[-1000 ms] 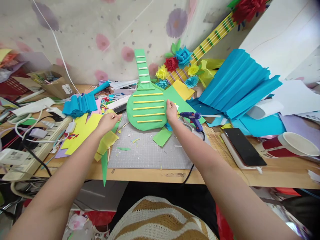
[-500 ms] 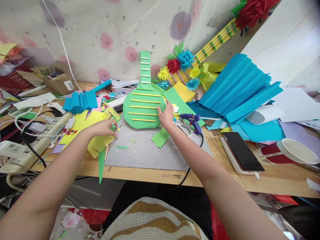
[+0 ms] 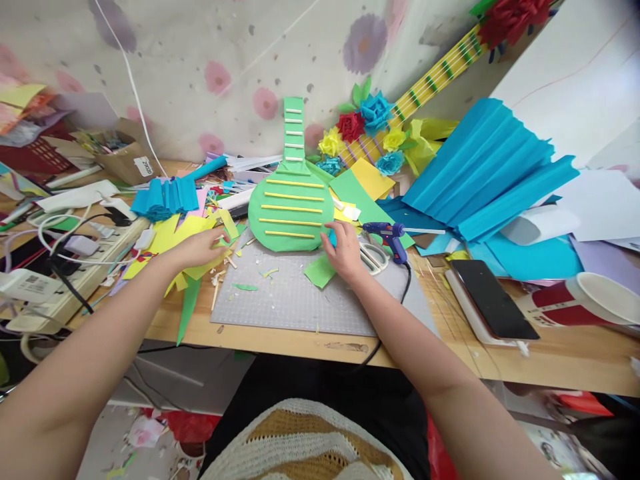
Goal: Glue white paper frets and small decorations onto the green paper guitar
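Note:
A green paper guitar point(image 3: 287, 217) with yellow strips across its round body leans upright at the back of the grey cutting mat point(image 3: 280, 303). My left hand point(image 3: 203, 248) is over yellow and green paper scraps point(image 3: 197, 272) left of the mat, its fingers curled on some of them. To the right of the guitar body, my right hand point(image 3: 345, 252) has its fingers apart, beside a small blue piece point(image 3: 332, 236) at the fingertips. Under and beside that hand are a green paper piece point(image 3: 319, 270) and white-handled scissors point(image 3: 376, 259). A purple glue gun point(image 3: 387, 233) lies just beyond.
A flower-trimmed yellow guitar point(image 3: 425, 93) leans on the wall. Blue crepe paper point(image 3: 475, 173), a phone point(image 3: 493, 300) and a paper cup point(image 3: 585, 300) are at right. A power strip point(image 3: 85, 267) with tangled cables and a cardboard box point(image 3: 123, 153) are at left.
My left hand has shifted left, and the scraps with the hanging green strip have shifted left too. My right hand has come off the guitar's edge toward the scissors.

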Demonstrator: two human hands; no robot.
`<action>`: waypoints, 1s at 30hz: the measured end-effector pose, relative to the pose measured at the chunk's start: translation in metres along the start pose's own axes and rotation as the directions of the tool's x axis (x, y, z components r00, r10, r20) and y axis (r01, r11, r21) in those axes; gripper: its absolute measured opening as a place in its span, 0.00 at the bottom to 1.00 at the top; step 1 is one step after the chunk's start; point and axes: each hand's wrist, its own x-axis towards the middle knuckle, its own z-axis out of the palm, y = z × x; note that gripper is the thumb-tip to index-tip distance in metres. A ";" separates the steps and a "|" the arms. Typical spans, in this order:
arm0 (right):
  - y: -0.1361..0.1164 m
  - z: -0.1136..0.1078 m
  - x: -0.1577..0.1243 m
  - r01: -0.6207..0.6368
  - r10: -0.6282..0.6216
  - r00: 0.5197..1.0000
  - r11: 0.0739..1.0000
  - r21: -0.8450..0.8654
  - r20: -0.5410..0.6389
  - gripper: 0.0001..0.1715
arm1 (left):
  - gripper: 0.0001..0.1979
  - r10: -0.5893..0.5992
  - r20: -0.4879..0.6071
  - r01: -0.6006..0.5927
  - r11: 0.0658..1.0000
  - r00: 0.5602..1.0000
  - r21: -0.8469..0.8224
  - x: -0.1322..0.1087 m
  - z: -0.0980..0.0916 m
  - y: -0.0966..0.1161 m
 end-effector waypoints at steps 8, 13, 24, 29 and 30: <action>0.006 -0.017 -0.004 -0.114 0.109 0.993 0.987 0.112 0.050 0.13 | 0.19 0.341 -0.064 -0.346 0.934 0.938 -0.093 -0.008 0.031 0.063; 0.008 -0.016 -0.005 -0.125 0.117 0.989 0.988 0.096 0.089 0.11 | 0.17 0.405 -0.088 -0.410 0.911 0.910 -0.042 -0.003 0.055 0.079; 0.009 -0.011 -0.007 -0.222 0.199 0.959 0.970 0.096 0.203 0.11 | 0.18 0.198 -0.246 -0.231 0.966 0.949 -0.114 -0.006 0.021 0.034; 0.011 -0.011 -0.006 -0.246 0.223 0.950 0.966 0.082 0.220 0.12 | 0.18 0.180 -0.160 -0.180 0.984 0.971 0.014 -0.015 0.013 0.003; 0.011 -0.011 -0.006 -0.246 0.224 0.949 0.966 0.081 0.222 0.12 | 0.17 0.200 -0.129 -0.193 0.979 0.971 0.061 -0.017 0.014 0.000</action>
